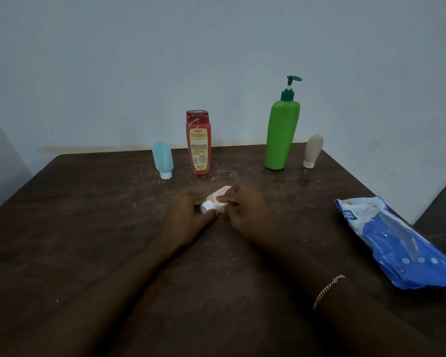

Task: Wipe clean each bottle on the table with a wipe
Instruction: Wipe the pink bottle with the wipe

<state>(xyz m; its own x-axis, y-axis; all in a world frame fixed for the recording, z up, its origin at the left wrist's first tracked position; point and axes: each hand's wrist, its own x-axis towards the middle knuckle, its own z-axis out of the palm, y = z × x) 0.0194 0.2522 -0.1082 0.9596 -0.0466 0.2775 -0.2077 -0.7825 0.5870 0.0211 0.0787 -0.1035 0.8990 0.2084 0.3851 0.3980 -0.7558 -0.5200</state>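
At the middle of the dark table both my hands meet around a small pink squeeze bottle (220, 193) with a white cap. My left hand (188, 215) grips the cap end. My right hand (245, 210) pinches a white wipe (220, 204) against the bottle's side. Along the far edge stand a pale blue squeeze bottle (162, 159), a red shampoo bottle (198, 143), a tall green pump bottle (281, 135) and a beige squeeze bottle (312, 150).
A blue wet-wipe pack (399, 240) lies at the table's right edge, partly overhanging it. The brown table (88, 228) is scuffed with white marks. A pale wall rises right behind the bottles.
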